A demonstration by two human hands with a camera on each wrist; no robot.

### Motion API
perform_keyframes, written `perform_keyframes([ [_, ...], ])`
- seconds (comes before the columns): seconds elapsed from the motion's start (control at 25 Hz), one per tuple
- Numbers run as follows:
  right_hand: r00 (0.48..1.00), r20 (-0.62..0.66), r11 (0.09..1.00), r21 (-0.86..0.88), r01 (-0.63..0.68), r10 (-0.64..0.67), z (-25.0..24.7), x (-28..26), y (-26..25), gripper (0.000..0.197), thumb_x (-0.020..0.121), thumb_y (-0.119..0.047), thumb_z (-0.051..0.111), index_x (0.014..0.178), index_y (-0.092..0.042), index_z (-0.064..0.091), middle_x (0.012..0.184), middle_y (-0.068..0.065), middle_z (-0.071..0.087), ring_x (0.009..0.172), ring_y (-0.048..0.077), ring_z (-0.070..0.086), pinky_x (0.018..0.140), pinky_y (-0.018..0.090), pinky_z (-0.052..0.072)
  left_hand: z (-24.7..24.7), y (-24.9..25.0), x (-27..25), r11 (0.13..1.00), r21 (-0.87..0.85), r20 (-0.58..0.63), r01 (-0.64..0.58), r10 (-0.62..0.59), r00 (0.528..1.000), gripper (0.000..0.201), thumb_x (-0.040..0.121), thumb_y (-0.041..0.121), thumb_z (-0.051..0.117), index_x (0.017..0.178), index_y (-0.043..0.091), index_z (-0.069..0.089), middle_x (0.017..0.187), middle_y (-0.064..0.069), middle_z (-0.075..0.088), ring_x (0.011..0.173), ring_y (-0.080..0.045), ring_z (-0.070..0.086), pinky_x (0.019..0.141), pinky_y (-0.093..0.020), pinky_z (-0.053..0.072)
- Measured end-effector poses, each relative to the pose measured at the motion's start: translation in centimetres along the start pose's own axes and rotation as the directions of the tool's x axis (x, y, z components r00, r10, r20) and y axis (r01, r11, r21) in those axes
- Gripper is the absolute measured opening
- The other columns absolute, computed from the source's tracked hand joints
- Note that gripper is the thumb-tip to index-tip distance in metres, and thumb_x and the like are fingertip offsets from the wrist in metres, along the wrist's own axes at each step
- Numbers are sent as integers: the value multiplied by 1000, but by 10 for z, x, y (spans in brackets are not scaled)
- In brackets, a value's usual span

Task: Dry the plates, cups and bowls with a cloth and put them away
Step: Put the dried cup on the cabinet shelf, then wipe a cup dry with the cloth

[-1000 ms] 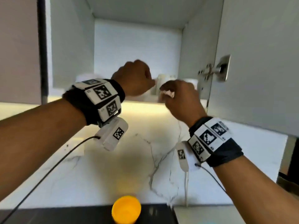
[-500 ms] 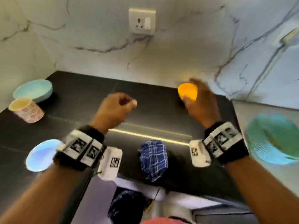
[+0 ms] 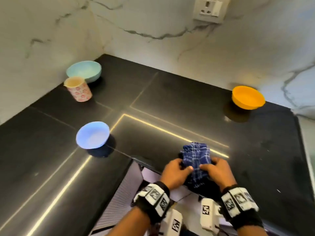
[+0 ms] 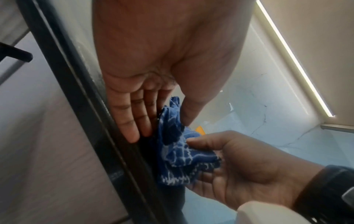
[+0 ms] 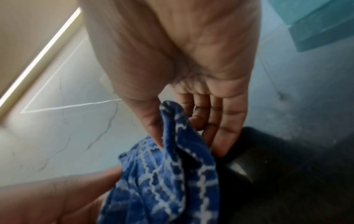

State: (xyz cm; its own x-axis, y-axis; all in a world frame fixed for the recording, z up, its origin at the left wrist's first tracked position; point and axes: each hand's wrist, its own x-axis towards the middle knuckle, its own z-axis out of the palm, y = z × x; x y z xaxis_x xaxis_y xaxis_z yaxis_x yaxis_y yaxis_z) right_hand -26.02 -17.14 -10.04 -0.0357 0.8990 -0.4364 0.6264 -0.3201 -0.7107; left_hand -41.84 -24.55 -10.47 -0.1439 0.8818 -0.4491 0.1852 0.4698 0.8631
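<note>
Right hand [image 5: 191, 63]: thumb and fingers pinch the top fold of the cloth.
Cloth [image 5: 168, 174]: blue, white-checked, bunched, hanging downward.
Left hand [image 5: 57, 197]: lower left, touching the cloth's side.
Countertop [image 5: 287, 174]: black, just beside the fingers.

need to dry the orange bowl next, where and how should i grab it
Pinch the near rim of the orange bowl: thumb inside, fingers outside, coming from the front edge. It sits upright and open, empty as far as I can tell, close to the wall behind, so the far rim looks cramped.
</note>
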Motion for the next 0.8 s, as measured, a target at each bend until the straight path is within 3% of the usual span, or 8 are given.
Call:
perform_keyframes([
  [0.12, 995, -50, 994, 76, 84, -81, 0, -10, -9, 19, 73, -8, 71, 92, -12, 68, 85, 5, 72, 80, 24, 68, 82, 51, 54, -8, 4, -8, 998, 53, -178, -37, 46, 983, 44, 76, 46, 61, 112, 21, 65, 103, -1, 67, 92, -18, 65, 88, -39, 53],
  [0.24, 961, -110, 955, 127, 268, -254, 0, -37, -42, 26, 77, -3, 70, 93, -22, 63, 87, -6, 68, 82, 14, 65, 82, 40, 53, -12, 17, -16, 990, -48, -361, -129, 103, 927, 29, 87, 41, 61, 104, 19, 71, 96, 2, 70, 88, -13, 66, 86, -35, 54],
  [0.36, 831, 7, 823, 142, 550, -557, 14, -71, -70, 38, 74, 0, 74, 97, -29, 65, 88, -13, 69, 81, -1, 64, 74, 18, 50, -14, 42, -28, 869, -453, -332, -198, 41, 942, 50, 77, 57, 65, 100, 13, 71, 92, -3, 74, 86, -15, 68, 85, -40, 55],
  [0.48, 681, 201, 710, 219, 669, -704, 29, -91, -70, 41, 70, -12, 74, 104, -35, 69, 105, -18, 68, 98, -5, 63, 84, 12, 48, -30, 47, -44, 799, -556, -430, -230, -40, 902, 35, 81, 31, 74, 104, 4, 68, 98, -14, 74, 90, -25, 69, 87, -41, 55],
  [0.52, 678, 190, 703, 249, 666, -710, 30, -88, -68, 37, 69, -18, 74, 100, -38, 70, 106, -16, 68, 100, -2, 63, 84, 14, 48, -36, 46, -53, 788, -567, -465, -241, -64, 883, 27, 86, 21, 72, 105, 3, 68, 100, -17, 73, 92, -28, 69, 88, -44, 55],
  [0.6, 765, 129, 755, 331, 567, -631, 27, -75, -69, 38, 72, -23, 80, 105, -39, 66, 107, -10, 67, 103, 6, 62, 88, 25, 50, -45, 42, -72, 733, -625, -483, -268, -94, 871, 23, 91, 14, 66, 110, 2, 67, 105, -20, 72, 98, -33, 69, 91, -48, 54],
  [0.68, 821, 341, 835, 483, 265, -458, 23, -65, -75, 68, 67, -22, 87, 126, -30, 54, 115, -3, 64, 111, 17, 60, 90, 34, 50, -49, 45, -94, 615, -742, -416, -267, -110, 903, 28, 94, 14, 58, 117, 0, 63, 112, -22, 70, 103, -36, 68, 91, -47, 54],
  [0.8, 568, 722, 718, 628, -301, -394, 18, -66, -86, 100, 39, -26, 96, 129, -8, 54, 117, 18, 67, 105, 35, 66, 75, 38, 59, -48, 50, -114, 483, -839, -326, -252, -76, 942, 37, 94, 14, 50, 125, -3, 57, 120, -25, 65, 105, -36, 67, 84, -41, 57],
])
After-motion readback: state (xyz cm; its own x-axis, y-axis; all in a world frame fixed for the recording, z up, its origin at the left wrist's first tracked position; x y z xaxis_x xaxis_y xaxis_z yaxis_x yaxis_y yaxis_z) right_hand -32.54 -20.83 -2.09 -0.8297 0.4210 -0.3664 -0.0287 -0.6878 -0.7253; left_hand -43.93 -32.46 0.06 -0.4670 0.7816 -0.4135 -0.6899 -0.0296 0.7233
